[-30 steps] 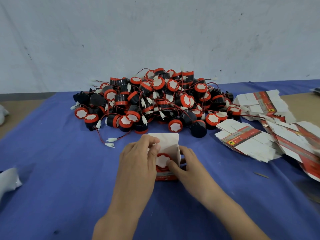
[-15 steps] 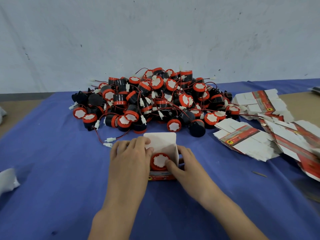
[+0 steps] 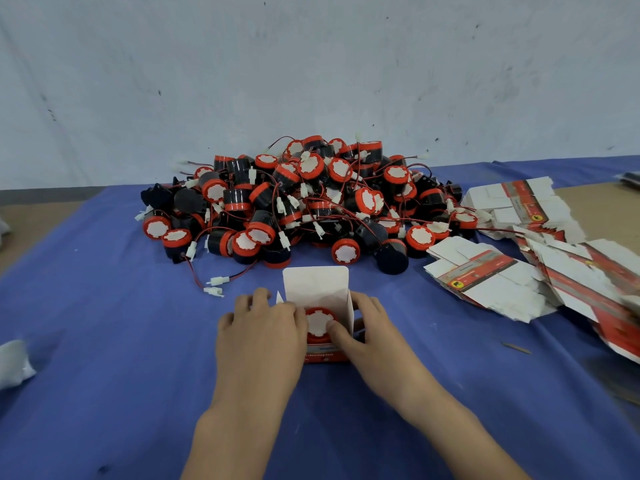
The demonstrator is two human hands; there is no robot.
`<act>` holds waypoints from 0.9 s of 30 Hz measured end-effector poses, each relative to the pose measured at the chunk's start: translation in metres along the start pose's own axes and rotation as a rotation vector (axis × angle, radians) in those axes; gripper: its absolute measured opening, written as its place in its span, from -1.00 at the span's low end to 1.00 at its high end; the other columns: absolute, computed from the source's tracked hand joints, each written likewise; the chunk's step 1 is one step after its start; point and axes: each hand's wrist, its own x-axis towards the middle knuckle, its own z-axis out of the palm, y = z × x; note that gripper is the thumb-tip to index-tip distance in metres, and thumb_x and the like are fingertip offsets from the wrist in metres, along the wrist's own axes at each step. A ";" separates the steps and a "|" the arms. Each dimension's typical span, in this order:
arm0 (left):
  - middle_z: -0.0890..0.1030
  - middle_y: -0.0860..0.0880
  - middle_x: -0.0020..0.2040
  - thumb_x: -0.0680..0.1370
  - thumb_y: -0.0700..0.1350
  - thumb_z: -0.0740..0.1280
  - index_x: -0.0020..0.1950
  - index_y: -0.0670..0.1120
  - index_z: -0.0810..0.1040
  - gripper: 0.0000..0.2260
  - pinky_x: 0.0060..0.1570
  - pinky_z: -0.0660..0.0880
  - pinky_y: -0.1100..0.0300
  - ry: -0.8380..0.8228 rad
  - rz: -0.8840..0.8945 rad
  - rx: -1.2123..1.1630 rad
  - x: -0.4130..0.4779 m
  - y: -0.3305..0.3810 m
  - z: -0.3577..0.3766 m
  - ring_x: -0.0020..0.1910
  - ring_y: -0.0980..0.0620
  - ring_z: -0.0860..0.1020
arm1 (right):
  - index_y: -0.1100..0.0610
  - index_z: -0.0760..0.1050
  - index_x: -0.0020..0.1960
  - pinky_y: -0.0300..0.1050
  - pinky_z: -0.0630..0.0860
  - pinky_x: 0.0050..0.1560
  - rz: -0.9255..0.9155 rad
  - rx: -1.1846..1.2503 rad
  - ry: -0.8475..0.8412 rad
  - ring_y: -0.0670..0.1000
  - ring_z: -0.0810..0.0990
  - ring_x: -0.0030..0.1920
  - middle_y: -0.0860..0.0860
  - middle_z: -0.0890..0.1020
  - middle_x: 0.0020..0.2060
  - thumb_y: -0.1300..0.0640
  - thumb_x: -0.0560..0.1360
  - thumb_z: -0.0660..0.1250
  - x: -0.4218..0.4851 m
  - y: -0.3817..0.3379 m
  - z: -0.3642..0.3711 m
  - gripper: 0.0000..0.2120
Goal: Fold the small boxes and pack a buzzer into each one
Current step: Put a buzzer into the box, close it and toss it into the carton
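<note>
Left hand [image 3: 263, 327] and right hand [image 3: 374, 337] both hold the small box [image 3: 317, 289], fingers [image 3: 258, 299] curled narrow round its sides, with the buzzer [image 3: 319, 323] between them under the right thumb, where it looks proud and could buckle the flap if forced shut.

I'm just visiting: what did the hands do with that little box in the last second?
The left hand lowered from the top left edge of the small box, where it pinched, to hold its left side. The right hand stayed, thumb on the buzzer and fingers round the right wall. The box, its raised lid, the buzzer pile and the flat boxes did not move.
</note>
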 end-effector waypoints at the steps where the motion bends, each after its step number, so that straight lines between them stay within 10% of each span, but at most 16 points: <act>1: 0.43 0.06 0.30 0.67 0.04 0.04 0.08 0.10 0.60 -0.68 0.11 0.35 0.13 -0.014 -0.003 -0.002 0.001 0.000 0.000 0.29 0.02 0.37 | -0.31 0.34 0.23 -0.55 0.44 -0.15 0.003 -0.002 -0.001 -0.43 0.47 0.02 -0.32 0.42 0.13 -0.05 0.62 0.30 0.000 0.000 0.000 -0.74; 9: 0.38 0.10 0.43 0.66 0.13 0.02 0.08 0.11 0.63 -0.62 0.06 0.45 0.13 -0.009 -0.009 -0.202 -0.002 -0.001 0.002 0.31 0.06 0.39 | -0.21 0.39 0.29 -0.53 0.45 -0.15 0.003 -0.010 0.001 -0.44 0.48 -0.01 -0.28 0.44 0.15 -0.03 0.62 0.31 -0.001 0.000 -0.002 -0.73; 15: 0.58 0.19 0.00 0.66 0.08 0.09 0.19 0.14 0.50 -0.77 -0.13 0.57 0.09 0.185 -0.058 -0.740 -0.003 -0.002 -0.003 -0.07 0.17 0.57 | -0.25 0.37 0.29 -0.50 0.47 -0.13 0.009 -0.033 -0.002 -0.42 0.48 0.01 -0.31 0.43 0.16 -0.07 0.62 0.30 0.000 0.002 -0.002 -0.73; 23: 0.56 0.24 -0.10 0.70 -0.03 0.11 0.06 0.20 0.45 -0.83 -0.28 0.39 0.54 0.018 -0.168 -1.011 0.001 -0.004 -0.002 -0.11 0.51 0.45 | -0.41 0.35 0.27 -0.37 0.55 0.02 -0.008 0.019 -0.050 -0.31 0.55 0.12 -0.28 0.54 0.20 -0.24 0.55 0.30 0.000 -0.001 -0.004 -0.68; 27: 0.61 0.22 -0.03 0.70 -0.08 0.06 0.04 0.18 0.52 -0.73 -0.10 0.49 0.40 -0.073 -0.252 -1.176 0.004 -0.007 -0.006 -0.08 0.38 0.56 | -0.43 0.41 0.31 -0.47 0.47 0.10 -0.036 0.150 -0.067 -0.36 0.52 0.23 -0.36 0.58 0.22 -0.37 0.57 0.08 -0.003 -0.003 -0.006 -0.65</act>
